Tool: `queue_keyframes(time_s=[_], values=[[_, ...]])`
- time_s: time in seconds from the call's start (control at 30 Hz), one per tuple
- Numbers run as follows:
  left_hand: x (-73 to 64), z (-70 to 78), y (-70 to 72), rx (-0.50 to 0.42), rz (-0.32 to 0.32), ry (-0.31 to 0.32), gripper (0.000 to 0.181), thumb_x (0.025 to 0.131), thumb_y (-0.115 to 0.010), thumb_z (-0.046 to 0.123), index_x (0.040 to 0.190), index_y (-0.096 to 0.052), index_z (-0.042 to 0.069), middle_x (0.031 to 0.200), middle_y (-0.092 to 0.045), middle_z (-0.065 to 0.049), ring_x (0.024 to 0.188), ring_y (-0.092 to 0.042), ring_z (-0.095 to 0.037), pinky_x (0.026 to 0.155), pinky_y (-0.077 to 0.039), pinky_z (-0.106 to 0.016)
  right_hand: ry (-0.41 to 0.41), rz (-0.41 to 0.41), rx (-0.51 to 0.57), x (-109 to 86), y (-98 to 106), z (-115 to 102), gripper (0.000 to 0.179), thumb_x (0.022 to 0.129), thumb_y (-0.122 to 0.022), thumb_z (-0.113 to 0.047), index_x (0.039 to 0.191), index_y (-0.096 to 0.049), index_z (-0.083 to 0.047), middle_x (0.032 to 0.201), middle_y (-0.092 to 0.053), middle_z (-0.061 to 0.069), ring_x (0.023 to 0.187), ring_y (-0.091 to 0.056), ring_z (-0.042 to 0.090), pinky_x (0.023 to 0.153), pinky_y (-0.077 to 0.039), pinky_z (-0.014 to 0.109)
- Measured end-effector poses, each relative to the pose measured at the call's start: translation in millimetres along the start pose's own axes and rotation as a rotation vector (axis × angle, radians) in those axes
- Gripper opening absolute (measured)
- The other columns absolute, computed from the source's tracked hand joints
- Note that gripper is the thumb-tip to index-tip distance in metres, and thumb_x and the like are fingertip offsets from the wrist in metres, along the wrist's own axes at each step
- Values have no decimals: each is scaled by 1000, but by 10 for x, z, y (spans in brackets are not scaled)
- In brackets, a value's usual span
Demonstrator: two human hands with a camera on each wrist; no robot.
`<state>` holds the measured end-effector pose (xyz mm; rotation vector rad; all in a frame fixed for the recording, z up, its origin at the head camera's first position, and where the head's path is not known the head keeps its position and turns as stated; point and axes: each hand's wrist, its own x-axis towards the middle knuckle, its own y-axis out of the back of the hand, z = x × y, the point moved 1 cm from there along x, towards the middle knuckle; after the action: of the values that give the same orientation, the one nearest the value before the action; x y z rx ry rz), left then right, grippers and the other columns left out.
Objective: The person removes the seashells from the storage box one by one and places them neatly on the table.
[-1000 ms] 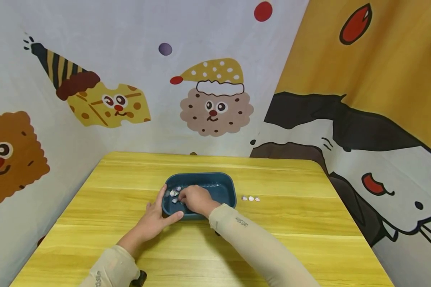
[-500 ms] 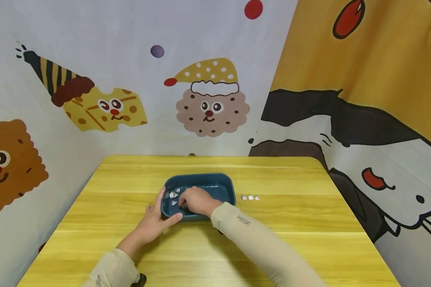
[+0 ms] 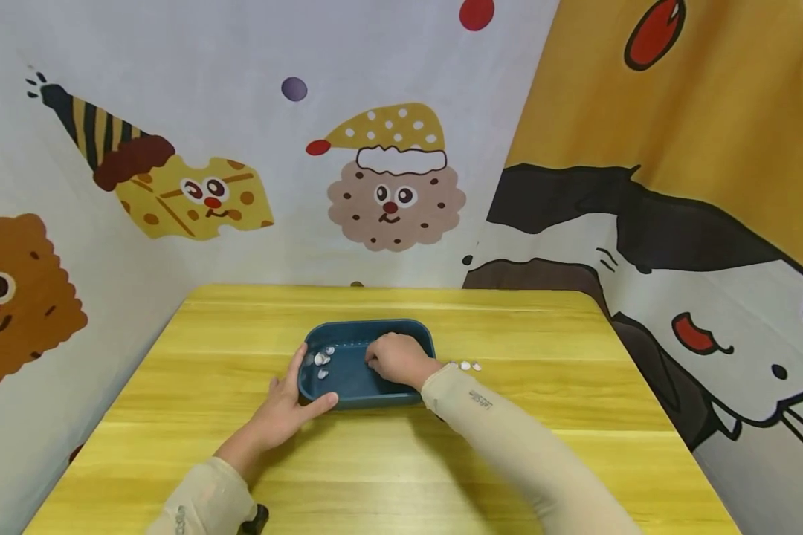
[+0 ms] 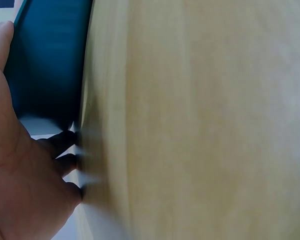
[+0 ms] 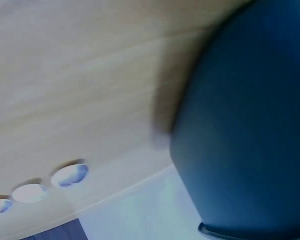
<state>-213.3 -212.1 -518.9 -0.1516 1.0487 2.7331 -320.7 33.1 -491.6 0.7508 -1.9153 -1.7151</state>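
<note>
A dark blue tray stands on the table with several small whitish shells at its left end. My left hand rests against the tray's front left corner, index finger along the left side and thumb at the front rim. Its other fingertips reach down to the tabletop in the left wrist view. My right hand is over the right half of the tray, its fingers curled together in a pinch. The shell between them is hidden by the fingers. The right wrist view shows only the tray's outer wall up close.
Three shells lie in a row on the wooden table to the right of the tray; my right sleeve partly covers them in the head view. A cartoon-printed cloth hangs behind the table.
My right hand has moved right inside the tray, away from the shells at the left end. The shell once at its fingertips no longer shows. My left hand stays at the corner.
</note>
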Motion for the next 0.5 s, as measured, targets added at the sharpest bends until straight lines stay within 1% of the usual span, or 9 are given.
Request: queue_keyframes(time_s=[0.1,0.17,0.23,0.33,0.37,0.4,0.43,0.5], values=[[-2,13,8,5,-6,-2,116,98,-62,73,167,25,40,179,-8,-24,161,1,-62,124,-1,-81,-15,31,-9,-31,-5,21,18,108,-65,-26,114,-83,-23,112,-80,-3,99,-74,13,84,-63,29],[-7,18,11,6,-11,3,116,98,-62,73,167,26,40,179,-7,-24,160,3,-62,124,-2,-82,-20,38,-17,-42,-5,29,18,108,-65,-25,115,-82,-22,113,-79,-2,100,-72,14,84,-62,30],[-15,25,14,3,-14,7,116,98,-62,72,167,25,39,179,-6,-25,160,6,-63,123,-4,-83,-26,28,-10,-47,7,32,19,108,-65,-24,118,-81,-21,116,-78,-1,105,-72,16,87,-62,32],[-18,29,20,-2,-18,9,116,98,-62,72,168,25,38,179,-5,-24,160,6,-63,123,-3,-83,-42,-5,16,-42,22,39,21,108,-65,-24,122,-80,-20,121,-79,-1,109,-74,17,90,-63,33],[-19,30,21,-4,-18,8,116,98,-62,72,168,25,37,180,-5,-24,160,5,-62,123,-2,-83,-46,-17,17,-38,26,41,21,108,-65,-24,122,-80,-20,120,-80,-1,107,-75,16,90,-63,33],[-17,28,21,-4,-17,7,117,98,-62,72,168,24,37,180,-5,-24,160,5,-62,124,-2,-82,-50,-28,18,-35,34,41,20,108,-65,-24,120,-81,-20,117,-80,-1,101,-76,15,86,-63,33],[-16,27,22,-4,-17,6,117,98,-62,72,168,25,38,180,-5,-24,160,4,-62,124,-1,-81,-56,-40,19,-32,43,40,20,109,-65,-25,118,-81,-20,113,-81,-1,94,-75,14,83,-63,32],[-15,23,22,-5,-16,6,117,98,-62,72,167,25,38,180,-5,-24,161,2,-62,125,1,-81,-67,-58,22,-27,58,42,17,108,-65,-26,110,-81,-19,101,-80,-1,79,-70,11,74,-59,29]])
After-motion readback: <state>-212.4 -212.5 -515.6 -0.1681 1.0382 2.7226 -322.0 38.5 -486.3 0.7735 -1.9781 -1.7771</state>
